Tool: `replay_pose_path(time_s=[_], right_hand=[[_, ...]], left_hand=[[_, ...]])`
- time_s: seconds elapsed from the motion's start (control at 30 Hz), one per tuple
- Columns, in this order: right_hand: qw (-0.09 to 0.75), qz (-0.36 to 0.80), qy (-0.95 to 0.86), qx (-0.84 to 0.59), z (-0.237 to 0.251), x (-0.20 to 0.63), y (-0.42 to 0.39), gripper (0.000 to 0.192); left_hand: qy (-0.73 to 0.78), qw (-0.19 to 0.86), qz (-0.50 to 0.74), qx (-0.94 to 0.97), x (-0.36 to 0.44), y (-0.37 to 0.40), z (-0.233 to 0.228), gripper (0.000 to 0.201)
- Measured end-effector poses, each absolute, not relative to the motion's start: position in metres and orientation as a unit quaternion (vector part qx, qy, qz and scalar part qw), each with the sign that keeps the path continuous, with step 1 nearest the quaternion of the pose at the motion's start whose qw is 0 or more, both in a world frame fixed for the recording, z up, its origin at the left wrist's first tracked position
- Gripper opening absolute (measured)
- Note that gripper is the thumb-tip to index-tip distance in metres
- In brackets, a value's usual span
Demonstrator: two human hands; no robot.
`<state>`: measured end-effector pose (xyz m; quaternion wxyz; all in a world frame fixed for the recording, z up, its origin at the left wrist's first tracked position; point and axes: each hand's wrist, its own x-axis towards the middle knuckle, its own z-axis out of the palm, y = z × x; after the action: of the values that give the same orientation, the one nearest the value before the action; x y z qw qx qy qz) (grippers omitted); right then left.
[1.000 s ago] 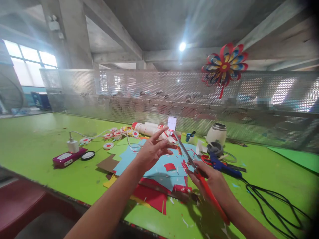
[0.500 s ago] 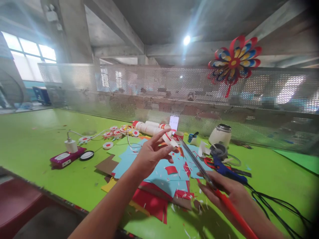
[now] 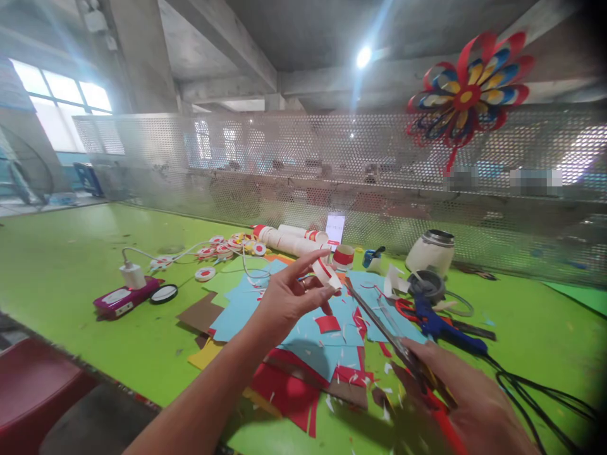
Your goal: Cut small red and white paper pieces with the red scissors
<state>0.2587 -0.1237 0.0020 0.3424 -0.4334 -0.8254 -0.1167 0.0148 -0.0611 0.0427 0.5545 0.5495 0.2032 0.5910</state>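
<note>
Moved: right hand lower, gripping scissors.
Left hand: pinches paper strip; keep it taut beside the blades.

No legible text, label, brand or number is present. The lit phone screen and the purple device carry markings too blurred to read.

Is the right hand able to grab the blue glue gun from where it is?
Probably not yet: the right hand already holds the scissors. The blue glue gun lies close, uncovered on the green table.
</note>
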Motion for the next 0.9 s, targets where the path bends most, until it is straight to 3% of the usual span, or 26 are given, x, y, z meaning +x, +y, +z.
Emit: replay_pose_path(time_s=[0.33, 0.7, 0.9], right_hand=[[0.294, -0.141, -0.843, -0.427, 0.0024, 0.2675, -0.1235, 0.03], [0.308, -0.208, -0.827, -0.422, 0.0094, 0.2596, -0.1267, 0.04], [0.271, -0.246, -0.824, -0.433, 0.0085, 0.2622, -0.1272, 0.04]], left_hand=[[0.254, 0.559, 0.564, 0.552, 0.0188, -0.0652, 0.0506, 0.069], [0.21, 0.616, 0.532, 0.541, 0.0141, -0.0616, 0.0446, 0.052], [0.219, 0.635, 0.522, 0.525, 0.016, -0.0586, 0.0429, 0.053]])
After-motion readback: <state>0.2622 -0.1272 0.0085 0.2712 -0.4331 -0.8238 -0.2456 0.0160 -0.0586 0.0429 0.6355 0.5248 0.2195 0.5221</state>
